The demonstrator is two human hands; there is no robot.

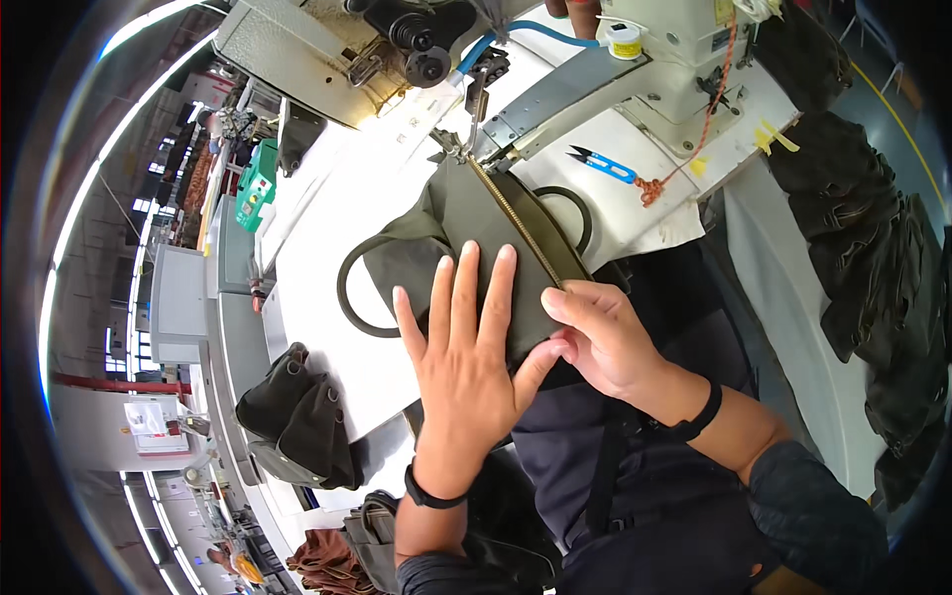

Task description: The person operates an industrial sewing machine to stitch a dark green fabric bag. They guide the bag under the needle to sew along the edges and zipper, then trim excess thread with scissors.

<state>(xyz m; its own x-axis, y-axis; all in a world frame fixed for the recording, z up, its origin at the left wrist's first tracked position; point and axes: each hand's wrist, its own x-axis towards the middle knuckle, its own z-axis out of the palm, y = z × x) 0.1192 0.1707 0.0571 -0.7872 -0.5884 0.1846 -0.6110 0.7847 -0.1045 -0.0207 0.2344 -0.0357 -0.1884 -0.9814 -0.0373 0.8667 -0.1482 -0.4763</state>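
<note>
A dark olive handbag [466, 213] lies on the white sewing table, its far end under the sewing machine's needle and presser foot [461, 144]. Along its upper side runs a brass-toothed zipper [518, 226]. One rounded handle [345, 288] loops out to the left and another handle [583, 213] to the right. My left hand [466, 372] rests flat on the bag's panel, fingers spread. At the near end of the zipper, my right hand [615, 342] pinches the bag's edge between thumb and fingers. The left thumb tip meets the right hand there.
Blue thread snips [605, 166] on an orange cord lie right of the bag. A small yellow-and-white container [624, 42] sits on the sewing machine [684, 94]. Dark bags [297, 412] stand at left; dark pieces [843, 218] hang at right. Another person's fingers [583, 15] show at the top.
</note>
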